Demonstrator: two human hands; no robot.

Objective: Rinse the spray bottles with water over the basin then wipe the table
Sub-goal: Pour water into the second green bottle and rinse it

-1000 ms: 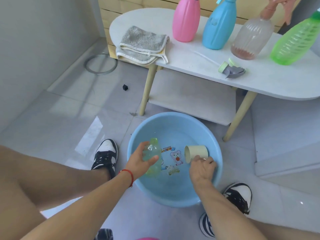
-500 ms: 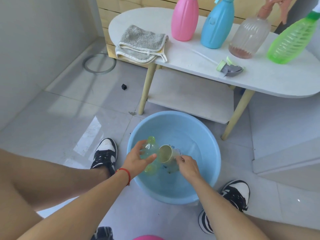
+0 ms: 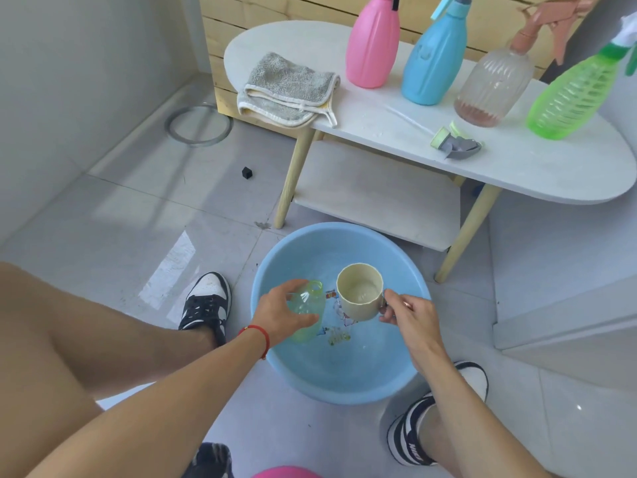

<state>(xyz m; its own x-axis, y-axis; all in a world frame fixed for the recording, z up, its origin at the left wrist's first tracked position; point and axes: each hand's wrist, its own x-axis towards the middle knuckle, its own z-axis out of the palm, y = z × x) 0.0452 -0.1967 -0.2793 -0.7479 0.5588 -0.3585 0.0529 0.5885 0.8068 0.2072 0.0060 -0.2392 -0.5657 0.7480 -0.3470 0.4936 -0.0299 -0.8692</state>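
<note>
A person crouched over a blue plastic basin (image 3: 344,381) on the tiled floor holds a pale green, uncapped spray bottle (image 3: 308,313) in the left hand (image 3: 281,313), fingers wrapped around its body, while the right hand (image 3: 405,313) pinches the handle of a cream mug (image 3: 360,293) raised just beside the bottle's open neck. Both are held above the basin. The likeliest slip from here, judging by the narrow neck and the mug's wide rim, is water missing the opening and running down the bottle onto the left hand; a wet, smooth bottle could also twist out of the grip and drop into the basin. The mug appears to hold a little water (the glare makes the level hard to read), the bottle looks nearly empty, and the basin holds shallow water over a cartoon print on its floor. On the white worktop (image 3: 551,174) stand four more bottles: pink (image 3: 374,46), blue (image 3: 431,60), a clear ribbed one (image 3: 493,88) with reddish liquid at the bottom, and a green one (image 3: 575,94). A detached spray head (image 3: 455,144) and a folded grey cloth (image 3: 289,91) lie nearby.
</note>
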